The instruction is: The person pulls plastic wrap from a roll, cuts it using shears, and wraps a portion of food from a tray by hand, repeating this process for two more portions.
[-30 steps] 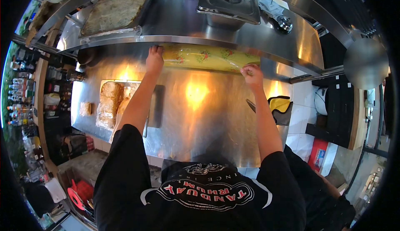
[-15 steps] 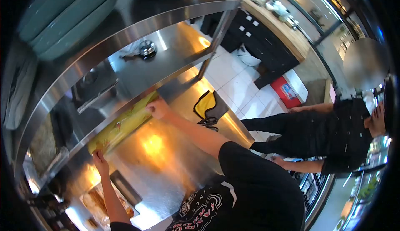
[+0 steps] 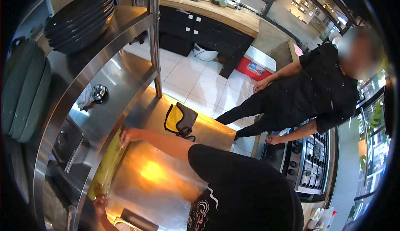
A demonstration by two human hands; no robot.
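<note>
A long, shiny yellow-green plastic packet with faint reddish marks lies along the back of the steel counter, against the shelf unit. My right hand has its fingers closed at the packet's far end. At the near end, my left hand pinches the packet's edge. The packet is stretched between both hands; its exact kind I cannot make out. Below it, close to my left forearm, are a dark rectangular tray and part of a pale-rimmed container, cut off by the frame.
A yellow and grey cloth with a dark cord lies on the counter's far end. Steel shelves hold stacked dark bowls, plates and a call bell. A person in black stands near the gas stove.
My view has swung to the right, showing more of the floor, stove and the other person. Both hands keep hold of the packet's two ends.
</note>
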